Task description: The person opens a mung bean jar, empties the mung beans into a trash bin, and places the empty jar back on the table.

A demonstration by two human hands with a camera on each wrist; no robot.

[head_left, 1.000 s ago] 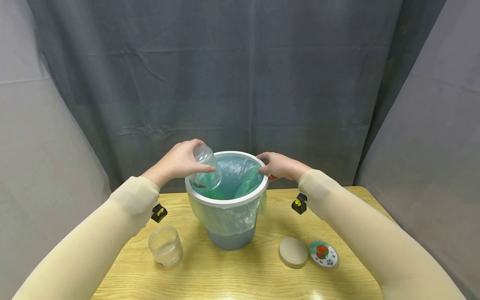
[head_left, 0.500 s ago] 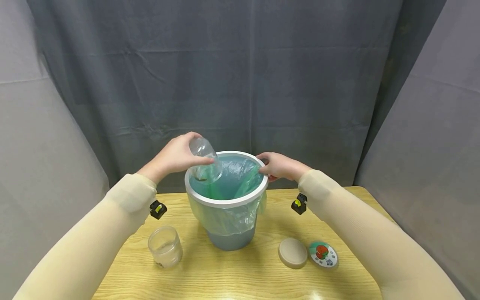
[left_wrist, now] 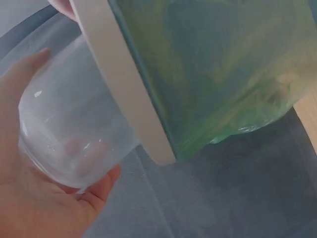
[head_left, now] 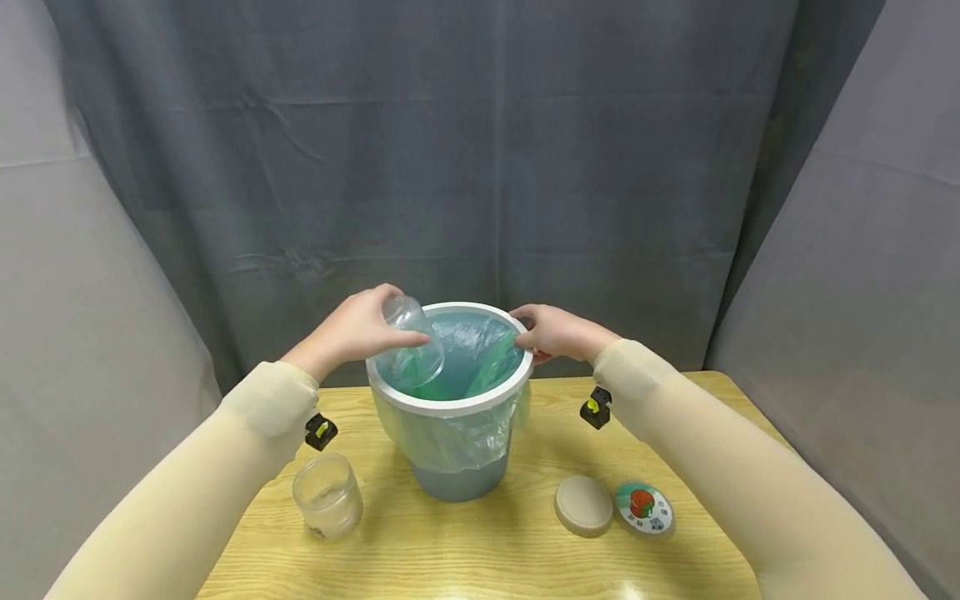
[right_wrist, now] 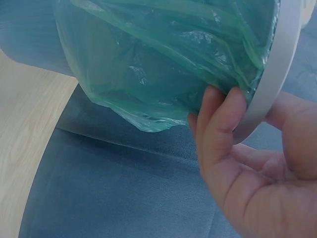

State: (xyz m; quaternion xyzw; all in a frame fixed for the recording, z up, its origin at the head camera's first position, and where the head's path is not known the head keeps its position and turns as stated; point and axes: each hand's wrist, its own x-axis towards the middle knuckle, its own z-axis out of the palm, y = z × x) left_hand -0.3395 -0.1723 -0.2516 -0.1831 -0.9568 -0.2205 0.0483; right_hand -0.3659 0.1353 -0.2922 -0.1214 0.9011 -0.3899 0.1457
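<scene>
**A cup tipped into the lined bin**

We judge that the step in hand is emptying: the left hand (head_left: 352, 332) has thumb and fingers wrapped round a clear cup (head_left: 416, 360), tilted with its mouth down inside the left part of the bin (head_left: 452, 408). Whether the cup touches the rim, we cannot tell. The hands are apart; the right hand (head_left: 561, 333) grips the right side of the rim, its fingers against the green bag (head_left: 459, 446) folded over the outside.

The next move, we think, calls for holding the cup's mouth within the rim while anything left drops, then lifting it high enough to pass over the left side without dragging the bag.

As for edges, the table's (head_left: 457, 554) far edge shows behind the bin, with the grey curtain (head_left: 450, 167) beyond. A second clear container (head_left: 330, 500) stands near and to the left, close by the left sleeve, so a low swing back could knock it. Wood shows between it and the bin. Near and right lie a beige lid (head_left: 583, 506) and a printed disc (head_left: 643, 508), side by side.
</scene>
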